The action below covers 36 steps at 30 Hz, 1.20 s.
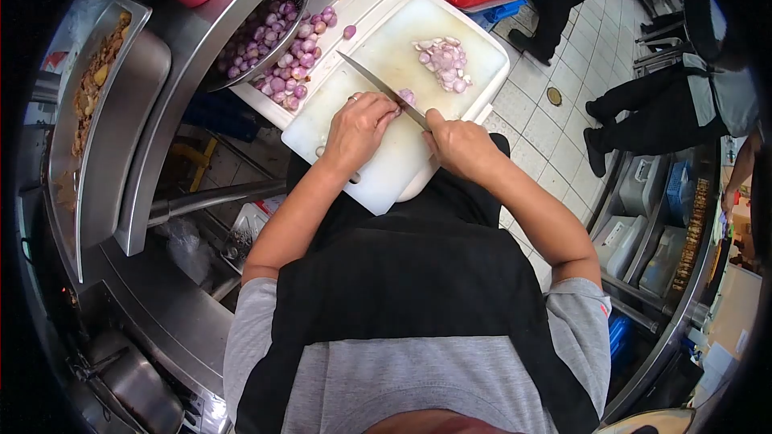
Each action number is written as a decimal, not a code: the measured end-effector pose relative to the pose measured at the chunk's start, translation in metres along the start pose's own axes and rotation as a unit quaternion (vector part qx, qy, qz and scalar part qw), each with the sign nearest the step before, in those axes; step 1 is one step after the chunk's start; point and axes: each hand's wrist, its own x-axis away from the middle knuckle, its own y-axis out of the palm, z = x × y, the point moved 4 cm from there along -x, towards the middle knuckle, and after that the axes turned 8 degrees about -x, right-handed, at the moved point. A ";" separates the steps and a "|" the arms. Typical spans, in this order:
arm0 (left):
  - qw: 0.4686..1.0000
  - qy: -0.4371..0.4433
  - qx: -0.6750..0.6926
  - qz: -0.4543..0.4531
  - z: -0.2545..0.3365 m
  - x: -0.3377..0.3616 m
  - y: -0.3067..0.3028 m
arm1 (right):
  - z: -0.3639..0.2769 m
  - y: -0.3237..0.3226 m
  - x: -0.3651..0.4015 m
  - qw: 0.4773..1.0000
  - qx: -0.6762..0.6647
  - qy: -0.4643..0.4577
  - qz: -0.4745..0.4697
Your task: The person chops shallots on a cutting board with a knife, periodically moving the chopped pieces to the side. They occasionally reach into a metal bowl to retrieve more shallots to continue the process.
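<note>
One knife (376, 81) slants across the middle of the cutting board (394, 30), tip toward its left edge, handle clenched by right hand (464, 145); left hand (356, 130) just nearside, fingertips bunched, hold partly hidden; shallot piece (408, 96) just beyond.

- This is a work kitchen.
- A knife (374, 80), a cutting board (478, 44) and lots of little purple onions (305, 47).
- A metal pan (138, 108) of food (100, 74).
- White floor tiles (527, 104).
</note>
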 end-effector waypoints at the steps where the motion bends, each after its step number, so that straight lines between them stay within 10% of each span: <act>1: 1.000 -0.002 -0.002 0.001 0.000 0.000 -0.001 | 0.002 -0.002 -0.002 1.000 0.000 -0.003 -0.001; 19: 1.000 -0.004 -0.008 0.010 0.001 0.003 -0.001 | -0.013 -0.024 0.003 0.996 0.009 0.022 -0.083; 26: 0.999 0.033 -0.036 0.002 0.007 0.001 -0.004 | 0.024 -0.001 -0.013 0.985 -0.167 0.040 -0.018; 28: 0.998 0.044 -0.047 -0.003 0.010 -0.002 -0.003 | 0.026 -0.016 -0.013 0.963 -0.200 0.133 -0.124; 36: 0.999 0.025 -0.031 -0.030 0.006 -0.014 0.005 | 0.022 -0.012 0.000 0.995 -0.045 0.072 -0.048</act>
